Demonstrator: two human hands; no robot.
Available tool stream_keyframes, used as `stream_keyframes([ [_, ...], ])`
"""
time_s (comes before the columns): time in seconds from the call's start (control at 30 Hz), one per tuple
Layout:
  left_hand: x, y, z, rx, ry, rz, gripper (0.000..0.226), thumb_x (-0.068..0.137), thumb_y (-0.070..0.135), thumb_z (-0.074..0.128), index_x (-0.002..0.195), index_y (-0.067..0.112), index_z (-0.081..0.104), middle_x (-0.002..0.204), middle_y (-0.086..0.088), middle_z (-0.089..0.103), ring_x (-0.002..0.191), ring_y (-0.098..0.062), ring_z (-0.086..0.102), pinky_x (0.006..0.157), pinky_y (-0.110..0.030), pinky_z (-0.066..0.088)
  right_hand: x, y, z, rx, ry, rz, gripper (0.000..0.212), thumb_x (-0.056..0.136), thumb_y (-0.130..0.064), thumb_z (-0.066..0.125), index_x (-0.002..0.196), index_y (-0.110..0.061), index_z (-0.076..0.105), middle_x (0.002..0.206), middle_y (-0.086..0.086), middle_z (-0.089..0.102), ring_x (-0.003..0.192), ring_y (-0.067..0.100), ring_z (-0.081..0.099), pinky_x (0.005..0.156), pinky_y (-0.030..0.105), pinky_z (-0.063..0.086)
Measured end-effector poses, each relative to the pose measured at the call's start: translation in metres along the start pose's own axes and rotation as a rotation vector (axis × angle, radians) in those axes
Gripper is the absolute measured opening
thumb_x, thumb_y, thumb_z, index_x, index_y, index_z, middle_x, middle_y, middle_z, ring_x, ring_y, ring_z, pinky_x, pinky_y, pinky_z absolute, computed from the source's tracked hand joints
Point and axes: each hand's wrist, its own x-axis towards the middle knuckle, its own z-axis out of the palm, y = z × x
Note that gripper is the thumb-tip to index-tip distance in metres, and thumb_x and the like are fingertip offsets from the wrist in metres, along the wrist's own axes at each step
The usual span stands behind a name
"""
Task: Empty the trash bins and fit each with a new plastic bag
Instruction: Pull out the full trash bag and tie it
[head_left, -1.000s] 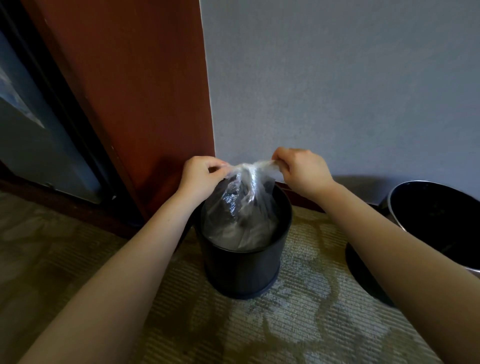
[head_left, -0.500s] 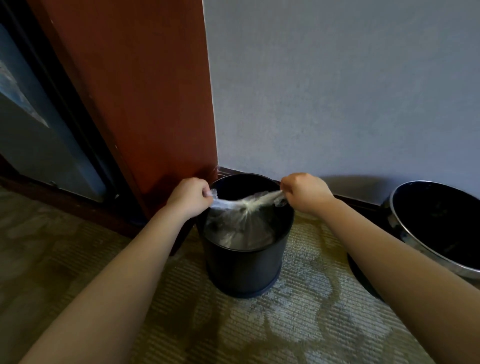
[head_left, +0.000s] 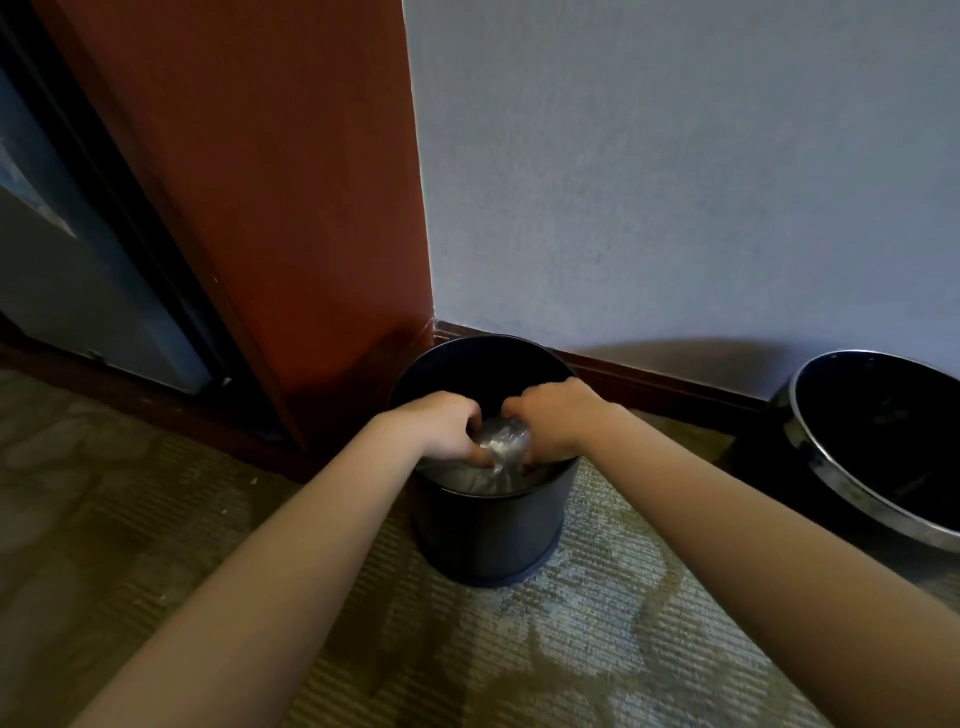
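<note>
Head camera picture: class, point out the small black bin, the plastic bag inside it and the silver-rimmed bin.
small black bin (head_left: 488, 525), head view, front outer wall.
plastic bag (head_left: 501, 441), head view, crumpled clear top.
silver-rimmed bin (head_left: 857, 493), head view, near metal rim.

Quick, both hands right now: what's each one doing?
Left hand: grips the clear plastic bag inside the black bin.
Right hand: grips the same bag.
</note>
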Motion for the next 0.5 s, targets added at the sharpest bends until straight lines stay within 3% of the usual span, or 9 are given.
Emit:
stream_keyframes([
  [0.13, 0.002, -0.005, 0.012, 0.111, -0.020, 0.018, 0.035, 0.080, 0.037, 0.073, 0.110, 0.021, 0.064, 0.107, -0.001, 0.062, 0.095, -0.019, 0.059, 0.083, -0.033, 0.052, -0.001, -0.002, 0.005, -0.001, 0.027, 0.004, 0.036, 0.089, -0.044, 0.062, 0.119, -0.024, 0.061, 0.118, 0.002, 0.063, 0.109, 0.025, 0.058, 0.080, 0.035, 0.045],
  [0.27, 0.000, -0.009, 0.002, 0.030, 0.161, 0.076, 0.001, 0.086, 0.022, 0.063, 0.086, 0.021, 0.064, 0.089, 0.002, 0.061, 0.090, -0.022, 0.061, 0.075, -0.029, 0.048, -0.006, 0.007, -0.013, 0.222, 0.095, 0.022, 0.021, 0.091, -0.038, 0.061, 0.104, -0.022, 0.062, 0.110, 0.006, 0.063, 0.106, 0.027, 0.058, 0.073, 0.031, 0.041],
  [0.4, -0.009, -0.013, -0.031, -0.194, 0.411, 0.117, 0.010, 0.083, 0.020, 0.068, 0.074, 0.017, 0.064, 0.075, 0.003, 0.061, 0.079, -0.018, 0.060, 0.067, -0.027, 0.042, -0.016, 0.022, -0.040, 0.373, 0.275, 0.069, 0.018, 0.092, -0.038, 0.060, 0.089, -0.020, 0.057, 0.100, 0.010, 0.064, 0.097, 0.029, 0.058, 0.071, 0.034, 0.043],
  [0.5, -0.023, -0.008, -0.060, -0.348, 0.586, 0.166, 0.008, 0.081, 0.014, 0.069, 0.074, 0.012, 0.066, 0.077, -0.004, 0.065, 0.076, -0.019, 0.058, 0.072, -0.030, 0.044, -0.023, 0.027, -0.063, 0.477, 0.478, 0.092, 0.024, 0.094, -0.036, 0.058, 0.090, -0.012, 0.059, 0.089, 0.011, 0.063, 0.091, 0.033, 0.059, 0.072, 0.039, 0.046],
])
